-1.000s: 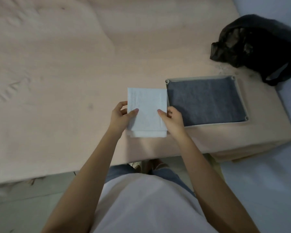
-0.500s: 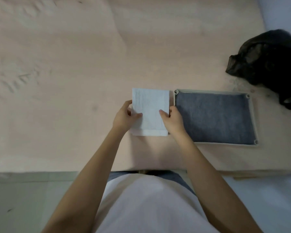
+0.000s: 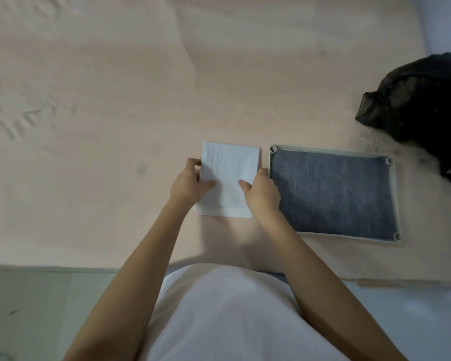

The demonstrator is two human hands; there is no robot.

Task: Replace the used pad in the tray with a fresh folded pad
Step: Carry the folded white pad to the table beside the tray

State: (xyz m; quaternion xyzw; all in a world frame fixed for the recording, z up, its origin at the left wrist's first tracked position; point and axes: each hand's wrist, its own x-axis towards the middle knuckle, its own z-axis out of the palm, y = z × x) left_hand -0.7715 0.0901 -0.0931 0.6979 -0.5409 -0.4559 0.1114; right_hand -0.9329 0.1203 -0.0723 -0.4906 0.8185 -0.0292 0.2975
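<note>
Two hands, left point(image 3: 186, 185) and right point(image 3: 262, 195), pinch white pad point(image 3: 228, 173) beside tray point(image 3: 393, 201), near bed's front edge.

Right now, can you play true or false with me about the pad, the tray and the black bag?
1. Both hands hold the white pad. True: the left hand and right hand grip its sides.
2. The white pad lies inside the tray. False: it is outside, to the tray's left.
3. The tray has a grey pad in it. True.
4. The black bag sits in the tray. False: it is beyond the tray's far right corner.
5. The white pad is spread fully open. False: it is folded, with a layer showing along its near edge.
</note>
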